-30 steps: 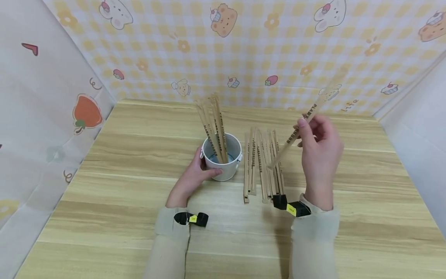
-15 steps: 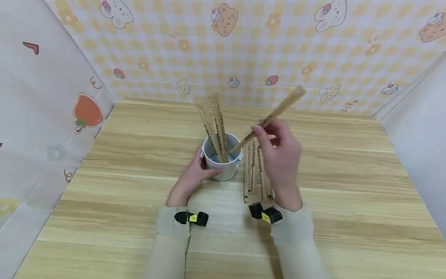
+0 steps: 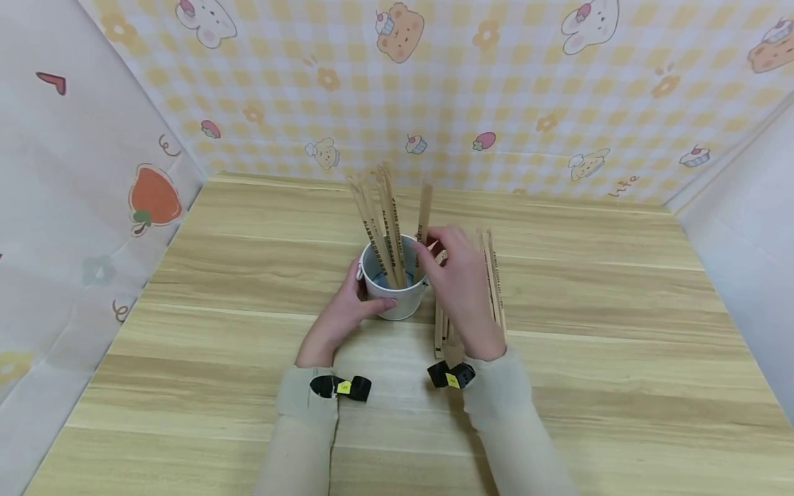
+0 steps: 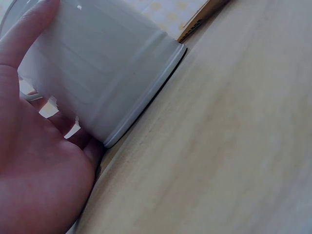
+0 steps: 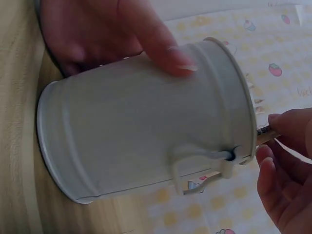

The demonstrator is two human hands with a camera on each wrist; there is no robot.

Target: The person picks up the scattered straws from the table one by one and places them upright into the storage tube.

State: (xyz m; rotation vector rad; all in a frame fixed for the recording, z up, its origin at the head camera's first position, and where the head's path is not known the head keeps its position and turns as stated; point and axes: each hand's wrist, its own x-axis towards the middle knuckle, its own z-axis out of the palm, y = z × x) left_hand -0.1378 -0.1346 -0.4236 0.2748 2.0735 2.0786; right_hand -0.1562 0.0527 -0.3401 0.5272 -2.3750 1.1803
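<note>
A white metal bucket [image 3: 403, 305] stands upright on the table, with several paper-wrapped straws [image 3: 380, 231] leaning to the left inside it. My left hand [image 3: 343, 315] grips the bucket from its left side; the left wrist view shows the thumb over the bucket's wall [image 4: 92, 63] and the fingers behind. At the bucket's right rim, my right hand [image 3: 462, 286] pinches one paper-wrapped straw [image 3: 425, 203] between thumb and fingers. This straw is nearly upright, its lower end inside the bucket. In the right wrist view the rim hides most of it beside the fingertips [image 5: 282, 124].
More wrapped straws [image 3: 494, 279] lie on the wooden table [image 3: 620, 310] right of the bucket, partly hidden by my right hand and forearm. A yellow checked cloth [image 3: 471, 103] with cartoon prints hangs behind. The bucket's wire handle [image 5: 187, 161] hangs at its side.
My right hand has moved left from above the loose straws to the bucket, bringing the pinched straw from a slant to nearly upright inside the rim. My left hand has stayed still.
</note>
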